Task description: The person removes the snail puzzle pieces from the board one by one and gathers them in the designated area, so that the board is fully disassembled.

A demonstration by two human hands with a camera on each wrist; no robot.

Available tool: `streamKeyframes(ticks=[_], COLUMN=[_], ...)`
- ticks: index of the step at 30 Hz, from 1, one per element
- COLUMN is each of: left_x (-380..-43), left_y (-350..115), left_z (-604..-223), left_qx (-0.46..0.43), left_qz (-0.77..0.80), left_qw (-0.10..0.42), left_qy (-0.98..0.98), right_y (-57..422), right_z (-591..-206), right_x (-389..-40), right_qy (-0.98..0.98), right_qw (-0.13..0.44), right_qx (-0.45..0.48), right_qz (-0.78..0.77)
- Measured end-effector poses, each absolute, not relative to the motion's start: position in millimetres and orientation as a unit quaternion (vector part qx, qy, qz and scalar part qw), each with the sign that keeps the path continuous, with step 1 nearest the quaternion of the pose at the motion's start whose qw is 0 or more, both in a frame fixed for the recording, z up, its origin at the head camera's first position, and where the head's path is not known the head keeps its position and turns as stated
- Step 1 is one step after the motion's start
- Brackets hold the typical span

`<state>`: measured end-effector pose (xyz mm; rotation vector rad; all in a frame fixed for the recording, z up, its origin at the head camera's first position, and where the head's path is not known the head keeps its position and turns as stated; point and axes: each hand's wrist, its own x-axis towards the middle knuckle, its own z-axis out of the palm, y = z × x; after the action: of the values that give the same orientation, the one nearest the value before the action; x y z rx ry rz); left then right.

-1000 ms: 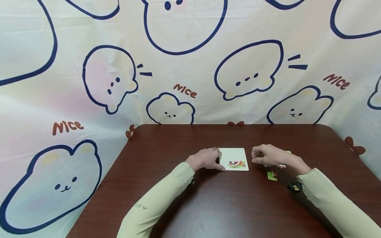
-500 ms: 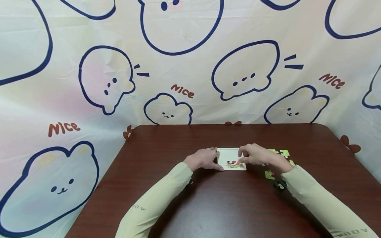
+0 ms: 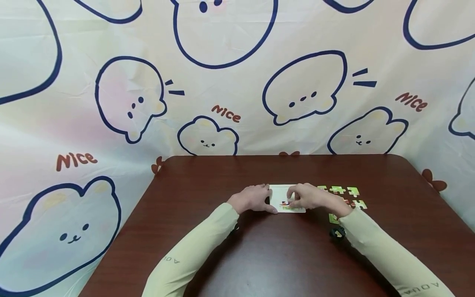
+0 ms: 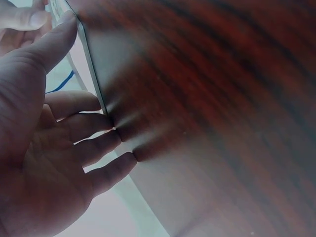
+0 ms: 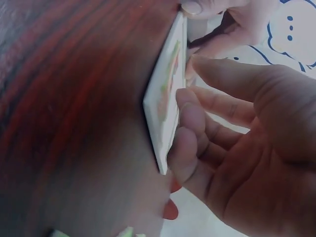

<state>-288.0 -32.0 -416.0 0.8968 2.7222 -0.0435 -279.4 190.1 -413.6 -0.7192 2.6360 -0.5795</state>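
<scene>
A white puzzle tray [image 3: 278,194] lies on the table, with a patch of joined, colourful puzzle pieces [image 3: 285,204] in its near right part. My left hand [image 3: 252,198] rests along the tray's left side, thumb at the near corner and fingers nearly straight against the edge, as the left wrist view shows. Over the tray, my right hand [image 3: 308,196] has thumb and index finger brought together low at the joined pieces, pinching a puzzle piece mostly hidden by the fingertips. In the right wrist view, the other fingers [image 5: 185,153] curl beside the tray's edge.
Several loose green puzzle pieces [image 3: 338,189] lie right of the tray, some partly behind the right forearm. One piece [image 3: 333,218] sits nearer, close to the right wrist's dark band [image 3: 337,233]. A printed cloth [image 3: 252,136] hangs behind the brown table [image 3: 215,177].
My right hand has moved left from beside the loose pieces to over the tray, down at the joined pieces. More loose pieces show now. My left hand stays at the tray's left side.
</scene>
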Motion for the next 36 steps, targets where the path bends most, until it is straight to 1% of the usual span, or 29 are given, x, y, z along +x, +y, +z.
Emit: streamKeyframes(ticks=[6, 13, 29, 36], left_x=[-288.2, -289.2, -288.5, -288.6], left_y=[-31.2, -32.4, -31.7, -32.1], left_z=[-414.9, -413.9, -417.1, -418.2], left_qx=[0.31, 0.31, 0.309, 0.306], left_qz=[-0.013, -0.013, -0.012, -0.007], left_qw=[0.132, 0.131, 0.135, 0.14], left_qy=[0.942, 0.942, 0.941, 0.942], right_y=[190.1, 186.9, 187.2, 187.0], right_z=[-419.6, -418.9, -421.7, -422.5], right_x=[-278.0, -279.2, -280.9, -279.9], right_qy=[0.928, 0.924, 0.914, 0.914], right_qw=[0.177, 0.202, 0.217, 0.213], right_qx=[-0.238, -0.224, -0.235, -0.241], right_qz=[-0.225, -0.234, -0.251, -0.248])
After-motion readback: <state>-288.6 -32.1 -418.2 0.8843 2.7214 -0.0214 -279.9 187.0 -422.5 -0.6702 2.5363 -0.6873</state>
